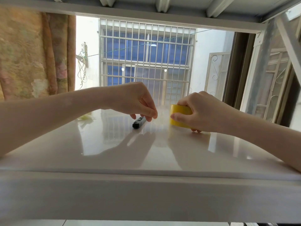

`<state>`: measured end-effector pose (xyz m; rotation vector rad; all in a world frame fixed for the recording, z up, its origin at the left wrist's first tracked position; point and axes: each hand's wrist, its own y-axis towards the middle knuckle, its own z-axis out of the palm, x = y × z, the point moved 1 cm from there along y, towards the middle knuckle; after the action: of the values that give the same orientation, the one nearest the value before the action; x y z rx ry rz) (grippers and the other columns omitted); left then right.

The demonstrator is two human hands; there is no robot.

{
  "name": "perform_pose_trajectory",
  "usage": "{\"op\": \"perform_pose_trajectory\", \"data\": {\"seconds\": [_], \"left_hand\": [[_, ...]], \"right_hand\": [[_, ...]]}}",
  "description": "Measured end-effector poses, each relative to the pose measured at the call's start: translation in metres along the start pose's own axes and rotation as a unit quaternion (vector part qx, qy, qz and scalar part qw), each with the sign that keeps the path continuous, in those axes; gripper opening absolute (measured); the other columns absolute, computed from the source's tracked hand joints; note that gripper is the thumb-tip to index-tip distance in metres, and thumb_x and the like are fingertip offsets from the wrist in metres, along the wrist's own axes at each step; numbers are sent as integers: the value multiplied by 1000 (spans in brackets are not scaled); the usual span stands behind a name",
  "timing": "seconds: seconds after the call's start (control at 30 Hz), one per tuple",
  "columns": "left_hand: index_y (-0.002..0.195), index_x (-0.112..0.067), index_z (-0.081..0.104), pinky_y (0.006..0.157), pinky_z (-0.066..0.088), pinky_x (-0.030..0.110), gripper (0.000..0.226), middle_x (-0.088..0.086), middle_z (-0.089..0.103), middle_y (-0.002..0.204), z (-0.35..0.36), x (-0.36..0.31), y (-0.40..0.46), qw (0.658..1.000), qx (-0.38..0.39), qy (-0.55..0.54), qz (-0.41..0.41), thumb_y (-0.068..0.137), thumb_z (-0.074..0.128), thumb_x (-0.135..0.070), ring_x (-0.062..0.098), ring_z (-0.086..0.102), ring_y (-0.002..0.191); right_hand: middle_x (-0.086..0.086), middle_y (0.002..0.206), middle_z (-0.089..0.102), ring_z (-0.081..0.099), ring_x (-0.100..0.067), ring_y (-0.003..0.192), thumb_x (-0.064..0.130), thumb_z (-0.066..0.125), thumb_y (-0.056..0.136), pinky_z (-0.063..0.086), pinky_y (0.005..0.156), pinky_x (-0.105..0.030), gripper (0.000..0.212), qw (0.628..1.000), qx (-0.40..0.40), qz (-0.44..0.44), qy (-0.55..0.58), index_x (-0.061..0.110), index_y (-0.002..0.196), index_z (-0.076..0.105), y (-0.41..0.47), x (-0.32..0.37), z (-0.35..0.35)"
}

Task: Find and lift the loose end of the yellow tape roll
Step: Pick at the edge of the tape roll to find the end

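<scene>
The yellow tape roll (180, 115) stands on its edge on the glossy white shelf surface (146, 154), right of the middle and towards the far side near the window. Its broad yellow outer band faces the camera, smooth and bright, with a paler strip of light across it; the core and the far side are hidden. The right hand (200, 111) clamps it from above, thumb pressed flat across the front of the band and the other fingers curled over the top and behind, so much of the roll is covered. A faint, nearly clear film seems to stretch leftward from the roll towards the left hand (138, 101), but it is too pale against the bright window to be sure. The left hand hangs just beside the roll, its thumb and forefinger pinched together at the tips and the remaining fingers curled under; whether they grip tape cannot be told. Directly below those fingertips lies a dark utility knife (138, 122), flat on the shelf and angled towards the camera. Both forearms reach in over the shelf's front edge. Beyond stand a barred window (146, 59), a patterned curtain (35, 54) at left, and a metal frame beam (130, 13) overhead.
</scene>
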<state>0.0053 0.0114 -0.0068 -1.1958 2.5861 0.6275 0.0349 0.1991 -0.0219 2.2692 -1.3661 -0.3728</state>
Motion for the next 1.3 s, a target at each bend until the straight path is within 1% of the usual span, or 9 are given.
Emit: {"op": "perform_pose_trajectory", "data": {"seconds": [0.4, 0.53, 0.7, 0.83, 0.9, 1.0, 1.07, 1.2, 1.3], "left_hand": [[82, -26, 74, 63, 54, 18, 12, -13, 71, 69, -5, 2, -4, 997, -8, 76, 7, 85, 62, -26, 4, 66, 72], [73, -35, 69, 61, 38, 0, 13, -24, 65, 64, -3, 3, -4, 991, -64, 115, 27, 81, 61, -40, -9, 59, 67], [68, -27, 72, 73, 42, 15, 30, -9, 65, 83, 4, 4, -3, 989, -90, 109, 33, 70, 63, -56, -1, 59, 75], [63, -30, 70, 56, 39, 0, 19, -10, 67, 61, 4, 1, -3, 992, -90, 82, 29, 74, 68, -46, -6, 57, 55], [65, -31, 70, 56, 45, 8, 16, -9, 66, 56, 4, 3, -2, 993, -88, 68, 27, 73, 70, -44, -2, 56, 51], [90, -32, 72, 70, 51, 26, 19, -10, 65, 54, 6, 4, 0, 995, -70, 68, 31, 74, 70, -41, 15, 61, 60], [97, -33, 71, 71, 49, 23, 23, -10, 63, 56, 6, 4, -1, 995, -62, 77, 34, 76, 68, -41, 15, 62, 63], [82, -34, 72, 66, 46, 21, 11, -13, 63, 63, 6, 3, -3, 992, -62, 101, 41, 79, 64, -41, 7, 60, 65], [77, -37, 69, 69, 42, 20, 6, -15, 62, 77, 7, 3, -3, 993, -67, 91, 40, 78, 65, -41, 4, 59, 73]], "right_hand": [[-5, 78, 64, 60, -21, 67, 48, 53, 83, 53, 72, -44, 34, 999, 9, -8, -48, 15, 87, 63, -2, -5, 0], [4, 69, 58, 53, -11, 62, 52, 51, 82, 47, 64, -33, 37, 999, 10, -28, -44, 17, 87, 62, -2, -6, 1], [16, 72, 52, 54, -5, 66, 59, 53, 75, 45, 62, -17, 41, 998, 51, -30, -16, 24, 96, 53, 0, -4, -2], [9, 106, 54, 53, -9, 95, 65, 48, 64, 47, 82, -23, 64, 996, 56, -25, 58, 32, 119, 45, 0, -15, -12], [10, 125, 44, 42, -9, 114, 64, 49, 63, 40, 97, -30, 71, 994, 84, -17, 75, 38, 129, 36, 0, -21, -12], [14, 145, 29, 30, -10, 130, 59, 50, 68, 27, 102, -27, 76, 983, 146, -2, 108, 42, 138, 23, -1, -26, -9], [17, 145, 28, 29, -6, 129, 54, 51, 73, 25, 101, -23, 75, 975, 172, 6, 139, 43, 139, 19, 0, -26, -8], [19, 126, 34, 38, -9, 116, 43, 52, 82, 37, 93, -23, 65, 966, 202, 19, 161, 44, 138, 19, 0, -26, -5], [20, 125, 33, 36, -8, 115, 42, 52, 83, 36, 93, -24, 65, 967, 196, 18, 162, 45, 138, 18, 2, -27, -5]]}}
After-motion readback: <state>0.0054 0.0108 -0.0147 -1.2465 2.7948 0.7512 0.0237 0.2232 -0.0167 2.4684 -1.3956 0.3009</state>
